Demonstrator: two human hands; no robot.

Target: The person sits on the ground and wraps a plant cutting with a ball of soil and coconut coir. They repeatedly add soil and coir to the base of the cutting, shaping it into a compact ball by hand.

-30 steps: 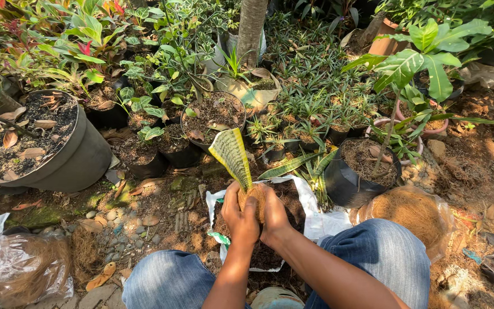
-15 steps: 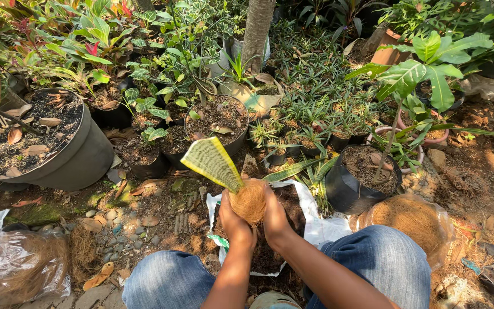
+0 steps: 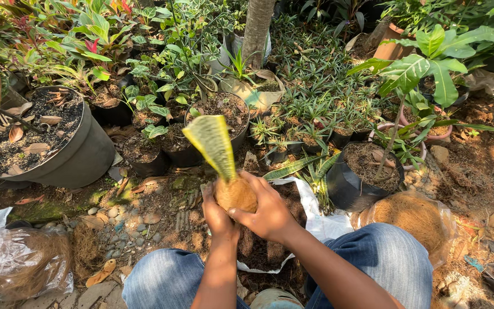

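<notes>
Left hand (image 3: 218, 214): cupping the brown fibre-wrapped root ball (image 3: 236, 194) from below, fingers curled against it.
Right hand (image 3: 264, 210): gripping the ball's side, fingers pressing tight.
Plant: broad yellow-green leaf (image 3: 212, 143) rising above the white plastic bag of soil (image 3: 310, 212).

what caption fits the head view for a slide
Both hands, left hand and right hand, cup a brown fibre ball bearing a yellow-green striped leaf among black nursery pots.
</notes>
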